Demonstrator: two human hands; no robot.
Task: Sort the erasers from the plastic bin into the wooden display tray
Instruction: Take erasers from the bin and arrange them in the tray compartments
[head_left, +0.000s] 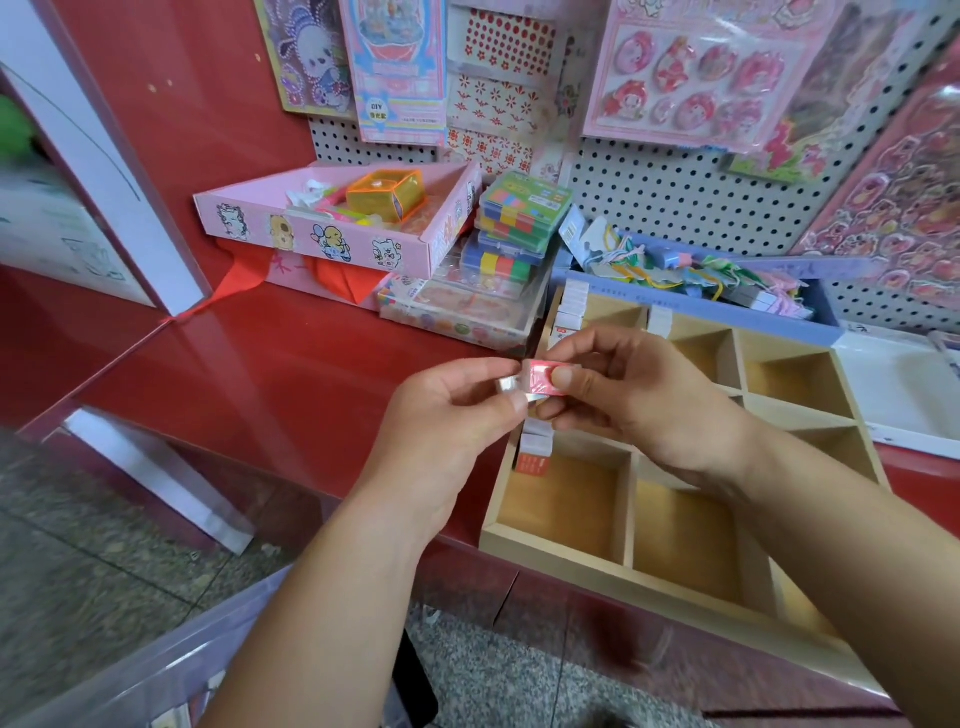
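Two hands share one eraser (543, 378) above the tray (561, 558). The left hand (457, 410) pinches one end, the right hand (639, 395) the other.

I see a glossy red counter (270, 364) set against a red wall panel (208, 104) at left and a white perforated pegboard (675, 197) behind. Below it lies a speckled grey stone floor (104, 545). The light is even, and pale reflections show on the counter top.
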